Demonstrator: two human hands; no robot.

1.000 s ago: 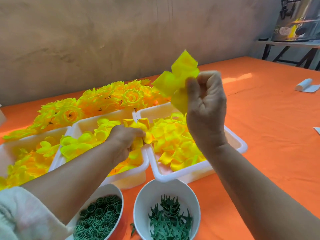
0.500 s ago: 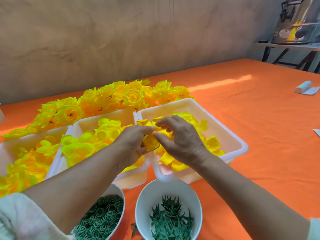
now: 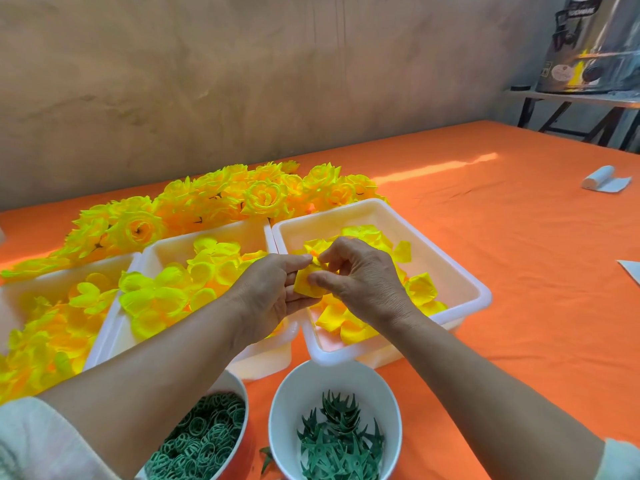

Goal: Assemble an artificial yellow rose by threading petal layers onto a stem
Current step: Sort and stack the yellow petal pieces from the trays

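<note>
Yellow fabric, thin and soft, is the material here: one petal layer (image 3: 306, 285) is held between both hands, just above the near-left corner of the right tray (image 3: 484, 292), where more loose petals lie. The left hand (image 3: 270, 296) supports it from below with the lower fingers slightly curled, while its forefinger and thumb close on the upper edge. The right hand (image 3: 363, 282) pinches the same piece from the other side with thumb and forefinger, and its other fingers are bent and hold nothing. I cannot see a stem in either hand; if there is one, the petals and fingers hide it. I judge that the layer weighs almost nothing, folds easily and will not break, but it can crease or slip away if only an outer lobe is taken. The better place to hold is near the centre, where I suppose the hole for the stem is, so that the cloth stays flat for threading. Finished roses (image 3: 263, 200) lie behind the trays on the orange cloth (image 3: 502, 244), and a bowl of green sepals (image 3: 277, 415) stands close to the person.
</note>
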